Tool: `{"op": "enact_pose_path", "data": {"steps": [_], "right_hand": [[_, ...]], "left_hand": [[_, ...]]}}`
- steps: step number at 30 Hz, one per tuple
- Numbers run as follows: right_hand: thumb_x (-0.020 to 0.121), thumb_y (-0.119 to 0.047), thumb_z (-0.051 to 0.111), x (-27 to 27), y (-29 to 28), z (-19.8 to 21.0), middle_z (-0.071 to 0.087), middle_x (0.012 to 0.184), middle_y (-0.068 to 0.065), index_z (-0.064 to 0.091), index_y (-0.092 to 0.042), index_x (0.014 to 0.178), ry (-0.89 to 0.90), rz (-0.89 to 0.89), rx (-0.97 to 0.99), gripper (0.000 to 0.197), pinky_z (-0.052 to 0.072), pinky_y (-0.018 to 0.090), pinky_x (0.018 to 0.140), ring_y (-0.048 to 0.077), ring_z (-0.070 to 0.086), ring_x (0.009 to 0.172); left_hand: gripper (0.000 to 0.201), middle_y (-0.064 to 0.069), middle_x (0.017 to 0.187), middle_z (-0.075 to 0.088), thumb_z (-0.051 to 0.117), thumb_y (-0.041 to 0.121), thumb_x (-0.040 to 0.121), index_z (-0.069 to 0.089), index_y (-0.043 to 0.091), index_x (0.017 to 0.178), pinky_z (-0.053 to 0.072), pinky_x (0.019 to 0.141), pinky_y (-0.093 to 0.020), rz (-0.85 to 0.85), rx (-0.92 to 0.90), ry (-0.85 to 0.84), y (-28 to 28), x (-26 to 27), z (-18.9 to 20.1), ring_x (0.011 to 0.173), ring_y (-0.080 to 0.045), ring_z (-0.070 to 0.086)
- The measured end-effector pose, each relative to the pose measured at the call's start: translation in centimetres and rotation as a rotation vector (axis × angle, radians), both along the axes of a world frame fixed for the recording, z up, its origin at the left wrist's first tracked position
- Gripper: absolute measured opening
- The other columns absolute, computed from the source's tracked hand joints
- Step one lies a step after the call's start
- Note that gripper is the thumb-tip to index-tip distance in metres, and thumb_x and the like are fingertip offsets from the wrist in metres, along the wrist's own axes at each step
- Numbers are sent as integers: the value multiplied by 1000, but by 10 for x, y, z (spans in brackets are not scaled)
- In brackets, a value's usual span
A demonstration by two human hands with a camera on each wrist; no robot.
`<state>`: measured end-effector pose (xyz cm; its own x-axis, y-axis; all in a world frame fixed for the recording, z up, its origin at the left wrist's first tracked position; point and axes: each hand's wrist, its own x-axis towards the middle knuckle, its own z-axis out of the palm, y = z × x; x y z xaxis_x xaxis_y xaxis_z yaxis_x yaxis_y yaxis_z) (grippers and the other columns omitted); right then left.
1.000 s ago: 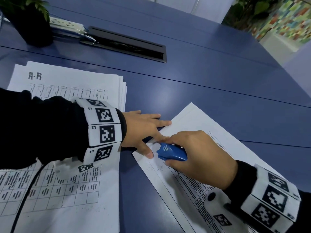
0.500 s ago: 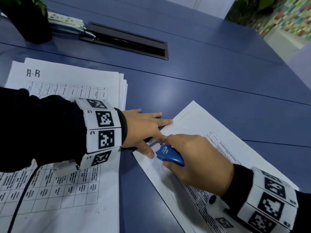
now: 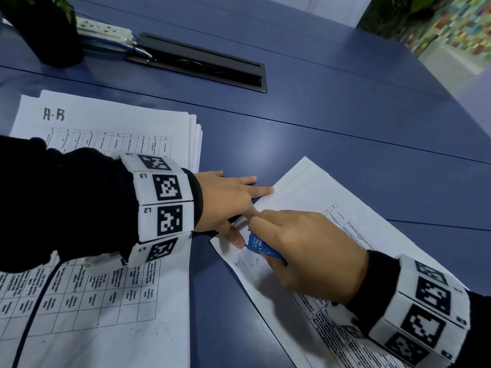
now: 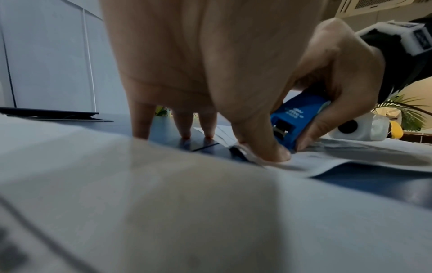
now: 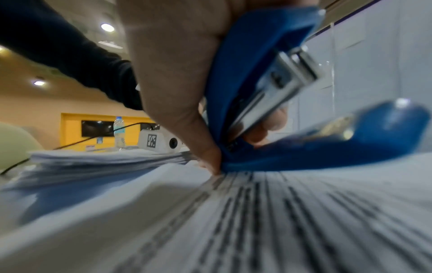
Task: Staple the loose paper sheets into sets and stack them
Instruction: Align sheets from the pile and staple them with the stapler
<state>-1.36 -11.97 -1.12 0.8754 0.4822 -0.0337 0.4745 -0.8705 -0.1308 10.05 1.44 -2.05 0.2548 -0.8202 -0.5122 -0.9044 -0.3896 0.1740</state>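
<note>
A small set of printed sheets [image 3: 305, 197] lies slanted on the blue table [image 3: 345, 115], right of centre. My right hand [image 3: 305, 251] grips a blue stapler [image 3: 261, 248] at the set's near left corner; the stapler's mouth [image 5: 304, 114] stands apart above the paper [image 5: 233, 221]. My left hand [image 3: 233, 200] lies flat with straight fingers, its thumb [image 4: 264, 147] pressing the corner next to the stapler [image 4: 294, 118] and its other fingertips at the sheet's left edge. A thick stack of printed forms [image 3: 111, 128] lies to the left under my left forearm.
More form sheets [image 3: 106, 301] lie at the near left, with a black cable [image 3: 29, 328] across them. A black plant pot [image 3: 45, 30], a white power strip [image 3: 103, 30] and a black cable hatch [image 3: 204, 62] sit at the table's far side.
The right hand has slid the stapler a little toward the sheet's corner, closer to the left thumb. The left hand stays flat on the paper's edge.
</note>
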Motion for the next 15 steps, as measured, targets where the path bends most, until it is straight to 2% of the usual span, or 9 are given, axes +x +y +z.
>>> {"op": "enact_pose_path", "data": {"steps": [2, 3, 4, 6, 8, 11, 15], "right_hand": [[66, -16, 64, 4, 0, 1, 51, 67, -9, 44, -23, 79, 69, -132, 79, 25, 38, 28, 46, 16, 46, 53], [70, -23, 65, 6, 0, 0, 48, 63, -12, 43, -26, 76, 109, -223, 128, 24, 35, 22, 50, 12, 42, 53], [71, -28, 68, 7, -1, -1, 45, 57, -12, 43, -26, 72, 146, -309, 181, 26, 30, 17, 50, 11, 41, 52], [68, -31, 74, 8, -3, -4, 43, 49, -9, 49, -21, 66, 172, -435, 282, 27, 33, 17, 49, 9, 44, 53], [65, -31, 78, 8, -2, -4, 46, 48, -8, 56, -17, 67, 189, -505, 351, 25, 36, 17, 50, 8, 44, 51], [65, -32, 77, 6, 0, -6, 48, 50, -8, 57, -18, 68, 181, -529, 353, 25, 36, 18, 49, 10, 43, 49], [70, -26, 65, 3, 5, -6, 38, 55, -14, 39, -27, 71, 107, -348, 230, 25, 28, 14, 48, 12, 37, 52]], "left_hand": [[52, 16, 156, -17, 52, 50, 90, 34, 49, 138, 17, 113, -52, -7, 2, -11, 0, 0, 0, 145, -15, -13], [53, 16, 156, -17, 52, 50, 90, 32, 49, 139, 19, 112, -51, -16, 2, -21, 0, 0, 0, 145, -16, -12], [55, 15, 156, -17, 52, 51, 90, 29, 48, 140, 21, 111, -50, -25, 4, -32, 0, -1, 0, 146, -17, -12], [61, 13, 156, -18, 52, 54, 88, 25, 46, 142, 24, 109, -50, -39, 15, -56, -1, -2, -2, 146, -20, -11], [62, 13, 156, -18, 52, 59, 86, 30, 41, 141, 29, 107, -48, -51, 18, -82, -1, -3, -3, 146, -21, -11], [62, 14, 156, -17, 52, 60, 85, 32, 40, 140, 32, 105, -46, -62, 10, -93, -1, -2, -4, 146, -20, -10], [64, 16, 156, -17, 54, 59, 84, 27, 47, 141, 28, 106, -47, -58, -4, -74, 0, 0, -5, 146, -19, -10]]}}
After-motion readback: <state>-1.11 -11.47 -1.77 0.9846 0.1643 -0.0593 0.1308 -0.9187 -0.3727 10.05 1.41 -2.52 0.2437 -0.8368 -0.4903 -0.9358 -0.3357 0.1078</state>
